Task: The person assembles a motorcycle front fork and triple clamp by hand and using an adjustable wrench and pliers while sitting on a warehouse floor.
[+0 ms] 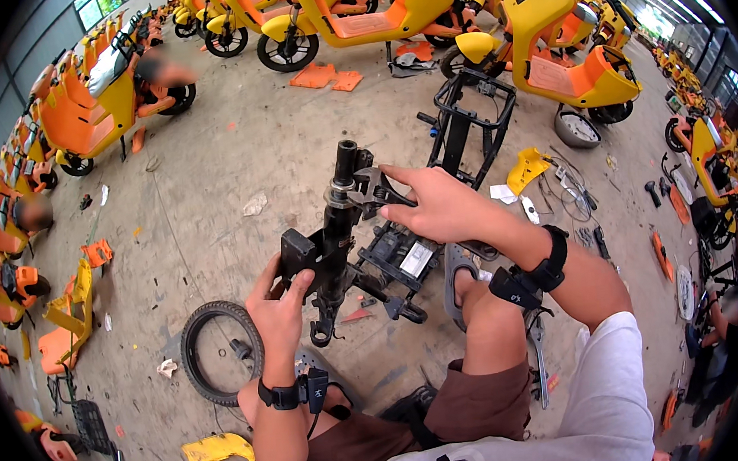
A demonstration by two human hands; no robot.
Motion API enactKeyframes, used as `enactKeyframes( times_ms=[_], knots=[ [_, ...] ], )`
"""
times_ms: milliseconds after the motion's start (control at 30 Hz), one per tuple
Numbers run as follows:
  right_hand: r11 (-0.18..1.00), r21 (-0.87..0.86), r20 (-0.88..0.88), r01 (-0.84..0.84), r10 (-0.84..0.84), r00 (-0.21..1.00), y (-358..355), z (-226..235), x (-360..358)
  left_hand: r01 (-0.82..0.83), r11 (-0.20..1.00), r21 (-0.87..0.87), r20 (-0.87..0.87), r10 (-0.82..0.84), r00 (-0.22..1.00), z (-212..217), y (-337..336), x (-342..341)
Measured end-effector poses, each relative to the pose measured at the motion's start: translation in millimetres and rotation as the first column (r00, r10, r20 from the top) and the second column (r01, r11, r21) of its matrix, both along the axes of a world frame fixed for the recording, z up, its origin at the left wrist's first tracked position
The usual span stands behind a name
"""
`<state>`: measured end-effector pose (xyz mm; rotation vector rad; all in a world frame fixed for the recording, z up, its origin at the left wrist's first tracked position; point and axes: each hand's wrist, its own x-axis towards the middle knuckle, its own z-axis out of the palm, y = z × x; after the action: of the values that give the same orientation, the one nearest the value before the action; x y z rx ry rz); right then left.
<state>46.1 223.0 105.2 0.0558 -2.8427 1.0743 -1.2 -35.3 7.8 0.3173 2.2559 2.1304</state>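
A black scooter front fork [334, 224] stands nearly upright in front of me, its steering tube at the top. My left hand [278, 311] is closed around the side of the fork, at a black box-shaped part [299, 250]. In my right hand [432, 204] is a dark adjustable wrench [374, 188]; its jaws are at the metal nut [340, 195] near the top of the tube. Whether the jaws grip the nut cannot be made out. Behind and right of the fork lies a black scooter frame [457, 141] on the floor.
A tyre [190, 353] lies left of my feet, with a yellow panel [217, 450] nearer me. On the right are a long wrench [542, 364], a yellow cover piece [527, 169], cables and a round basin [578, 129]. Yellow scooters [362, 27] line the back; another person [724, 332] sits far right.
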Motion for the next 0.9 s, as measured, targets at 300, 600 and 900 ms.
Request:
enactKeyframes(
  times_ms=[300, 600, 900],
  knots=[
    [1.000, -0.012, 0.088, 0.018, -0.017, 0.996, 2.9, 10.8, -1.0, -0.018, 1.000, -0.001, 0.005, 0.018, 1.000, 2.2, 2.1, 1.4],
    [0.992, -0.114, 0.179, 0.054, -0.033, 0.983, -9.4, 19.3, 2.7, -0.014, 0.999, 0.030, -0.014, 0.014, 1.000, 2.0, 1.9, 1.1],
    [0.908, -0.404, 0.285, 0.114, 0.006, 0.959, -13.4, -1.3, -0.5, -0.015, 1.000, 0.027, 0.003, 0.015, 1.000, 2.9, 1.3, 0.8]
  ],
)
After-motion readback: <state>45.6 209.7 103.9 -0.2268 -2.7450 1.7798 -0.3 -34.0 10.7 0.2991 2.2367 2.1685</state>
